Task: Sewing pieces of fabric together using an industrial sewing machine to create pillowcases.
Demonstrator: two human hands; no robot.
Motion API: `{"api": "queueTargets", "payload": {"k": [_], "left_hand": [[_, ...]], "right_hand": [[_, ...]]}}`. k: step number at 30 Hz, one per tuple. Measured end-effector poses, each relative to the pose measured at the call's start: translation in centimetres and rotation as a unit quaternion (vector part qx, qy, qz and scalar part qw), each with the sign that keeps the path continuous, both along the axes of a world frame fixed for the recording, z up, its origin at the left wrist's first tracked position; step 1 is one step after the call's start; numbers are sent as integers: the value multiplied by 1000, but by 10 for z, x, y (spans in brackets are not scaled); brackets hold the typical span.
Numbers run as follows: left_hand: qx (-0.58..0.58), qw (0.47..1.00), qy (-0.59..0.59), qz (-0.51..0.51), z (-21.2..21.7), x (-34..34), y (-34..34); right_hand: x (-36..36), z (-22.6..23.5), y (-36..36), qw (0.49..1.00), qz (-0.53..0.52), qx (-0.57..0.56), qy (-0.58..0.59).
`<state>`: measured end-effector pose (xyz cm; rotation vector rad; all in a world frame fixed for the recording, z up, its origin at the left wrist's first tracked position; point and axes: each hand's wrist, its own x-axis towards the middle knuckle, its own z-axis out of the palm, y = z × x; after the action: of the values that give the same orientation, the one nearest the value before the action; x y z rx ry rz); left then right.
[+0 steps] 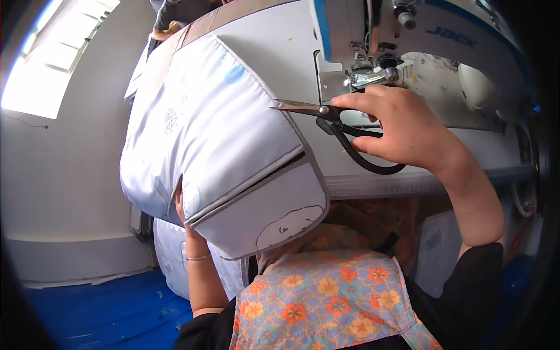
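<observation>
A white table [280,52] fills the upper middle, its near edge curving with the lens; much of it is hidden under the quilt and the machine. The sewing machine [408,35] is cut off by the top edge — only its lower body and needle area show. A padded white quilt [204,134] with faint printed figures hangs off the table's left front, folded, a lower flap with a drawn outline tipping toward the person. Below it, a flowered apron [326,297] covers the lap, and blue floor [99,315] shows at lower left.

The left hand [185,213] is mostly hidden behind the quilt's lower fold — a few fingers curl over the edge, gripping the fabric; a thin bracelet shows on the wrist. The right hand [402,125] is clenched around black scissors [338,125], fingers through the loops, blades nearly closed, tips touching the quilt's right edge
</observation>
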<state>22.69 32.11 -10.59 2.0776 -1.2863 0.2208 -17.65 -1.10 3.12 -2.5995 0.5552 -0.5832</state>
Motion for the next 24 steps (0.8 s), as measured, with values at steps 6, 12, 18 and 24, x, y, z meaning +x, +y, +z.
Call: {"api": "queueTargets", "payload": {"k": [6,12,18,24], "left_hand": [[1,1000,-6,20,5,-5,7],[8,999,-18,30,12,-7,6],[12,999,-24,20,14,-10,2],[17,999,-18,40,19,-16,-3]], "right_hand": [[0,-1,-12,999,28,19,0],[-1,3,-19,993,73,88,12],[-5,2,-25,992,104,69,0],[-42,6,-6,998,12,57,-39]]}}
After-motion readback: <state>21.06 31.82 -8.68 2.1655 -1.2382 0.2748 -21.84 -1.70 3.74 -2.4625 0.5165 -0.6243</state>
